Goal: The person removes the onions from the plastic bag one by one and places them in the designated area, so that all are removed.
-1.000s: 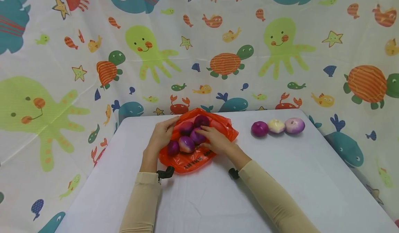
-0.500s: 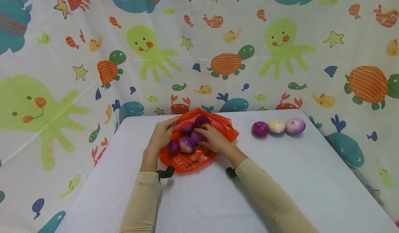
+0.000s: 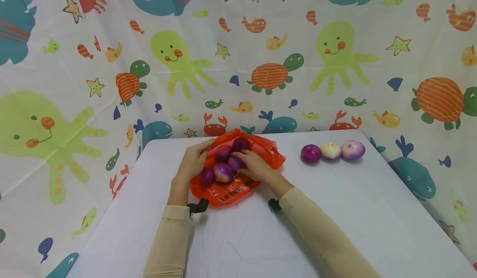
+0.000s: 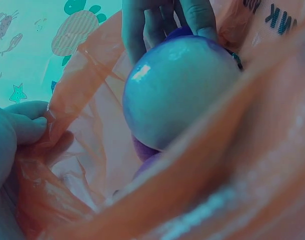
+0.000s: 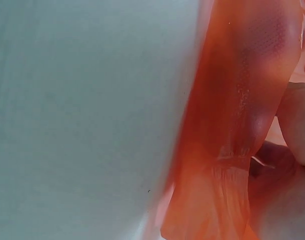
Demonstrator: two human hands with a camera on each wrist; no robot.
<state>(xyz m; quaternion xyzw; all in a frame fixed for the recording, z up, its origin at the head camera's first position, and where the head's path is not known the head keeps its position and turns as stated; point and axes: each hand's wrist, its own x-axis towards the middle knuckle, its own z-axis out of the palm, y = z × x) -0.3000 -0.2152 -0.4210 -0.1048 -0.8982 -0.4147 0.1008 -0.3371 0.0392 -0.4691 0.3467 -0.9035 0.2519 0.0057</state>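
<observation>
In the head view, an orange-red plastic bag (image 3: 223, 197) with dark printing lies with its mouth spread and several purple onions (image 3: 223, 173) inside. My left hand (image 3: 191, 160) is at the bag's left side; in the left wrist view its thumb and fingers (image 4: 27, 125) pinch the rim. My right hand (image 3: 257, 166) reaches in from the right, its fingers curled round a purple onion (image 3: 236, 162). A large pale-sided onion (image 4: 180, 90) hides most of that grip in the left wrist view. The right wrist view shows the bag's side (image 5: 227, 110) and part of the right hand (image 5: 287, 190).
A purple onion (image 3: 311, 154), a whitish one (image 3: 330, 150) and a pale purple one (image 3: 352, 150) stand in a row at the white table's (image 3: 238, 245) back right. Behind hangs a curtain (image 3: 231, 116) printed with sea animals.
My right forearm has shifted slightly left, and the right fingers have drawn in around the onion. The left hand and the bag look the same.
</observation>
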